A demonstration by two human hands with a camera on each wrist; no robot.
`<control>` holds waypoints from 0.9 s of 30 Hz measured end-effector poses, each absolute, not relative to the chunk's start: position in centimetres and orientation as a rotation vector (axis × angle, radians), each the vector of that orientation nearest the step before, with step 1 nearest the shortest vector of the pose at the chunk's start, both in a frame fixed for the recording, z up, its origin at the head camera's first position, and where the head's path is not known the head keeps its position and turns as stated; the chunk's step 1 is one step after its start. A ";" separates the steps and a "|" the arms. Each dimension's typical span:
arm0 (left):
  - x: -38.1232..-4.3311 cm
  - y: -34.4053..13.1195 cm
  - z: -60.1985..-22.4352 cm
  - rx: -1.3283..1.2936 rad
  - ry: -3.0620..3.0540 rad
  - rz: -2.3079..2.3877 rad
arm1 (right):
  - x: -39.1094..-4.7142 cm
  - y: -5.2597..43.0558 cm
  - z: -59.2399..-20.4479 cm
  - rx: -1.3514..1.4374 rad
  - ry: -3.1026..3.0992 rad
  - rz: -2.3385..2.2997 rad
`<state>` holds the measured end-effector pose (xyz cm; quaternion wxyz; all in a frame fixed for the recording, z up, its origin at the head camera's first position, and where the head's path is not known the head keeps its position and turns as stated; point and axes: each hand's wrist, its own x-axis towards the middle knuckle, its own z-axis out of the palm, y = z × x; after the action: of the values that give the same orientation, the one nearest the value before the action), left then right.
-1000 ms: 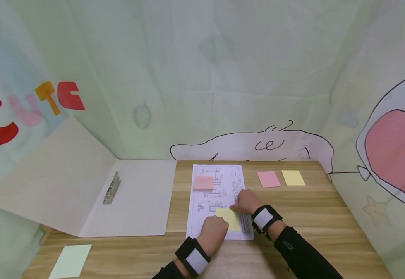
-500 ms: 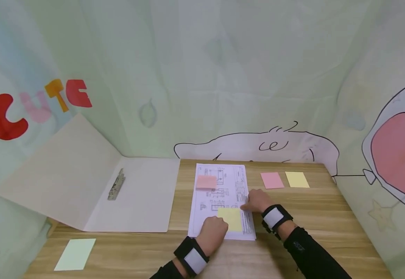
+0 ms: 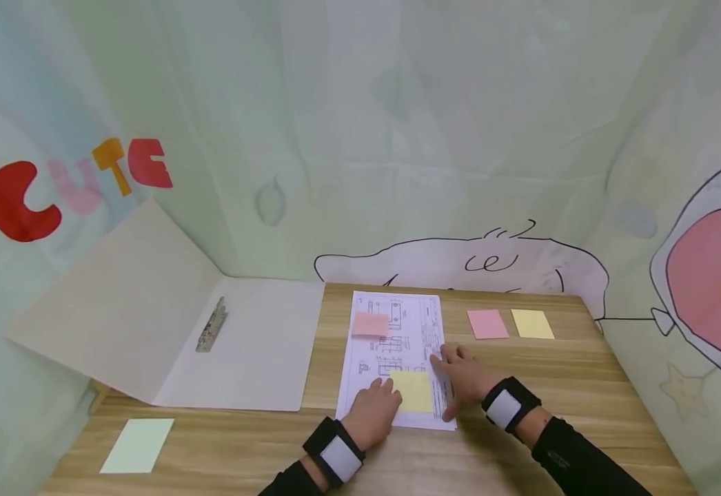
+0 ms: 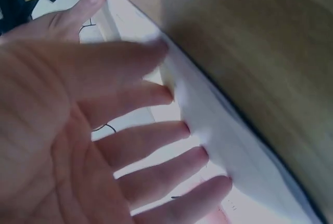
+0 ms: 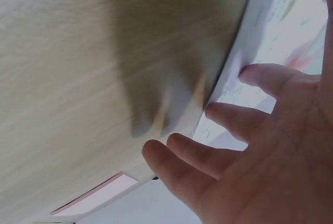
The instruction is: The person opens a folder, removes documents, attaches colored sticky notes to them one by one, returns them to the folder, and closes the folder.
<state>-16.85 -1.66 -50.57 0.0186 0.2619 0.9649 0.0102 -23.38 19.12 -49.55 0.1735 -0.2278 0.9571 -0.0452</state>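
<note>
A stack of white sheets with printed technical drawings (image 3: 416, 344) lies on the wooden table. A pink sticky note (image 3: 369, 324) is on its upper left part, and a yellow sticky note (image 3: 414, 393) on its lower part. My left hand (image 3: 371, 415) rests over the lower left of the sheets, its fingertips by the yellow note's left edge. In the left wrist view its fingers (image 4: 151, 135) are spread and touch the paper. My right hand (image 3: 469, 380) lies along the right edge of the stack, fingers apart, some on the paper and others beside it.
To the left an open folder (image 3: 261, 344) shows a metal clip (image 3: 211, 326); its cover (image 3: 131, 310) leans against the curtain. A pale green sheet (image 3: 137, 446) lies near the front left. Pink (image 3: 488, 324) and yellow (image 3: 533, 324) note pads lie at the back right.
Both hands have gone from curled fingers to spread ones. The right hand has moved from the yellow note's top corner to the right edge of the sheets. The head view has shifted slightly.
</note>
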 end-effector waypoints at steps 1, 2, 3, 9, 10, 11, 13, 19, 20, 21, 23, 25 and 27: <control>-16.9 -1.7 -50.4 0.811 2.973 0.047 | -23.3 19.2 -49.6 -0.649 2.716 -0.131; -16.9 -1.7 -50.3 0.808 2.950 0.066 | -23.2 19.3 -49.7 -0.656 2.721 -0.130; -17.0 -1.7 -50.2 0.807 2.927 0.078 | -23.1 19.4 -49.7 -0.661 2.725 -0.133; -17.2 -1.8 -49.7 0.822 2.889 0.088 | -22.9 19.5 -50.4 -0.680 2.749 -0.155; -17.3 -1.8 -49.7 0.826 2.892 0.087 | -23.0 19.5 -50.5 -0.681 2.756 -0.153; -17.4 -1.8 -49.7 0.827 2.894 0.085 | -23.0 19.5 -50.6 -0.680 2.757 -0.152; -17.5 -1.8 -49.7 0.834 2.901 0.096 | -23.0 19.4 -50.7 -0.680 2.764 -0.142; -17.7 -1.5 -49.9 0.799 2.959 0.163 | -23.5 19.1 -51.0 -0.696 2.793 -0.191; -17.7 -1.4 -50.0 0.780 2.971 0.168 | -23.5 19.1 -51.1 -0.702 2.795 -0.202; -17.7 -1.3 -50.1 0.763 2.983 0.171 | -23.5 19.0 -51.0 -0.705 2.794 -0.218; -17.7 -1.1 -50.2 0.743 3.001 0.174 | -23.3 19.0 -50.9 -0.689 2.785 -0.265; -17.7 -1.2 -50.1 0.735 3.025 0.198 | -23.2 19.1 -50.8 -0.652 2.774 -0.327; -17.9 -1.4 -49.8 0.727 3.035 0.263 | -23.0 19.1 -50.7 -0.601 2.769 -0.389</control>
<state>-17.86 -1.42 -49.85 0.0050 0.2323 0.9690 0.0840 -23.01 19.11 -50.66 0.1404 -0.2082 0.9586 -0.1346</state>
